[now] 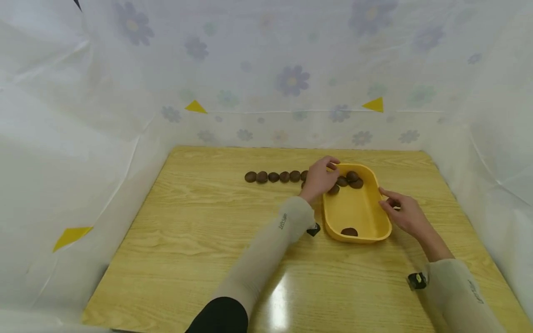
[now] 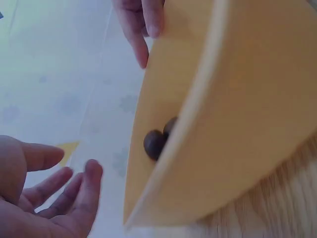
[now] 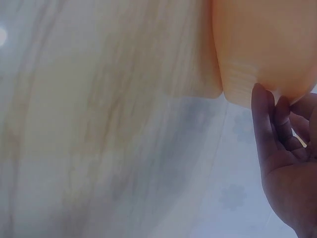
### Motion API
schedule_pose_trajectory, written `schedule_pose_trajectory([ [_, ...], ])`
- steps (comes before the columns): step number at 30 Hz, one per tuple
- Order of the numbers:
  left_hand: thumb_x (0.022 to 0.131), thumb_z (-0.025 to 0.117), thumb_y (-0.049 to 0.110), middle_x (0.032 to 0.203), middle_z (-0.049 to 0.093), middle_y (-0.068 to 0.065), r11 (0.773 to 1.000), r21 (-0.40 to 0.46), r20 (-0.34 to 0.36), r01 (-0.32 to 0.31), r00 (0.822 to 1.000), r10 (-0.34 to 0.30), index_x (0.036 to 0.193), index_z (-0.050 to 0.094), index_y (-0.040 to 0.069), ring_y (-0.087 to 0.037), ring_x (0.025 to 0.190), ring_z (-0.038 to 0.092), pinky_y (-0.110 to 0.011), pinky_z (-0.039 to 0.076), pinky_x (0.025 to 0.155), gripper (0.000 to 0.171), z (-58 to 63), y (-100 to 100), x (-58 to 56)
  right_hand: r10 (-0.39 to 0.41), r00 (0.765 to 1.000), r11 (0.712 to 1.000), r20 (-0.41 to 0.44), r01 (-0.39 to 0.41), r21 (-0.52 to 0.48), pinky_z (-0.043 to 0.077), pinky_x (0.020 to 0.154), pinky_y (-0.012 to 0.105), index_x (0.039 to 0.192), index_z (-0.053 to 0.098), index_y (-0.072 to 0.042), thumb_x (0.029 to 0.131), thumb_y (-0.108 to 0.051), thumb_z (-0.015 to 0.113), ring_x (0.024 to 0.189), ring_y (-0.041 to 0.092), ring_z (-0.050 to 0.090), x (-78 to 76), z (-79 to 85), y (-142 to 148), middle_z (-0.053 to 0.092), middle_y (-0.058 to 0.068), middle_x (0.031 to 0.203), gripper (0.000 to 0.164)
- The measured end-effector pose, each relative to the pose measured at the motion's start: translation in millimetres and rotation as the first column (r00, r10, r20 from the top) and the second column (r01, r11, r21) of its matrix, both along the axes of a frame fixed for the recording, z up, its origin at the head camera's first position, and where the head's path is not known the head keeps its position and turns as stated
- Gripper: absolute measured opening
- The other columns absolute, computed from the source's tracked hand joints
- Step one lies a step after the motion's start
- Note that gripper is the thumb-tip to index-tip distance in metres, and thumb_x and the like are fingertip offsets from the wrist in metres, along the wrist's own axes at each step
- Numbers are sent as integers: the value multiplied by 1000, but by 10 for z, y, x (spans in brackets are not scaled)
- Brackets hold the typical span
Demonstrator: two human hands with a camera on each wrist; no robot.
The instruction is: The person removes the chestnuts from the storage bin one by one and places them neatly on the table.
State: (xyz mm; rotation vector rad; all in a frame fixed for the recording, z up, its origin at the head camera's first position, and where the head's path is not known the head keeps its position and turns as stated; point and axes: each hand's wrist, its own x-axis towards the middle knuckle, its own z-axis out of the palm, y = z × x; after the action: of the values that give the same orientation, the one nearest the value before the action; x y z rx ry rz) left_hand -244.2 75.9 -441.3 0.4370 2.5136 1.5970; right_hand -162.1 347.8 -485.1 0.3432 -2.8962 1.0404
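A yellow plastic tray (image 1: 358,219) stands on the wooden table with several brown chestnuts (image 1: 352,176) at its far end and one chestnut (image 1: 349,231) by its near wall. My left hand (image 1: 321,178) hovers beside the tray's far left corner, thumb and fingers apart; the left wrist view shows no chestnut between them. My right hand (image 1: 405,212) holds the tray's right rim with its fingertips, and in the right wrist view its fingers (image 3: 265,124) lie against the outer wall. Left of the tray runs a row of chestnuts (image 1: 273,176), its right end hidden behind my left hand.
The wooden table (image 1: 187,231) reaches left and in front of the tray. White flowered sheeting (image 1: 270,55) hangs behind and at both sides, with yellow triangles (image 1: 195,107) on it.
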Motion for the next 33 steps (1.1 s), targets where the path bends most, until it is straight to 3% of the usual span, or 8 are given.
schedule_pose_trajectory([
  [6,106,62,27,137,62,-4,994,-16,228,105,969,-98,148,52,15,-11,78,58,-36,52,71,45,60,216,23,32,999,999,-25,-33,-14,42,56,22,148,52,5,108,-19,59,77,-3,56,21,-28,-10,69,10,90,47],
  [11,105,65,27,145,58,-4,998,8,360,69,931,-67,152,50,14,-23,93,70,-42,57,85,51,76,378,-48,28,999,999,-35,-29,-26,40,53,23,148,52,5,107,-17,60,73,-2,54,29,-28,5,68,8,87,47],
  [15,106,63,26,140,61,-10,999,44,425,19,905,-36,155,45,13,-25,89,71,-43,57,95,54,48,444,-66,21,999,1000,-31,-22,-18,40,54,23,148,52,4,107,-18,59,72,0,53,44,-27,24,68,7,86,47],
  [18,107,61,24,137,61,-11,995,91,458,-30,889,-15,156,44,11,-25,93,71,-44,56,98,54,21,473,-54,18,999,1000,-35,-18,-15,41,56,23,148,53,4,107,-19,60,75,-1,55,46,-30,22,68,7,85,47],
  [20,107,61,22,140,59,-8,989,130,475,-64,880,-6,151,49,8,-30,119,67,-46,54,105,49,3,507,-54,19,999,1000,-41,-19,-15,41,57,23,148,53,4,107,-19,60,76,-3,55,41,-32,22,68,6,86,47],
  [22,107,60,19,131,63,-10,981,172,477,-85,879,-7,143,55,4,-31,122,65,-47,54,106,39,-22,559,-54,19,998,1000,-52,-20,-14,41,58,22,147,53,5,107,-19,60,77,-4,55,36,-29,24,68,7,86,47],
  [26,106,60,12,115,65,-12,971,210,470,-111,883,-1,126,63,-1,-34,115,66,-48,55,103,24,-89,670,-59,9,998,1000,-62,-10,-15,41,57,22,146,54,5,106,-17,61,74,-5,54,45,-26,32,68,7,84,46],
  [33,103,63,3,103,64,-11,959,210,457,-189,886,74,121,63,-6,-31,94,70,-47,60,93,21,-188,786,-46,15,998,999,-57,-17,-28,41,56,22,146,54,6,106,-16,61,74,-4,54,59,-57,10,68,7,85,46],
])
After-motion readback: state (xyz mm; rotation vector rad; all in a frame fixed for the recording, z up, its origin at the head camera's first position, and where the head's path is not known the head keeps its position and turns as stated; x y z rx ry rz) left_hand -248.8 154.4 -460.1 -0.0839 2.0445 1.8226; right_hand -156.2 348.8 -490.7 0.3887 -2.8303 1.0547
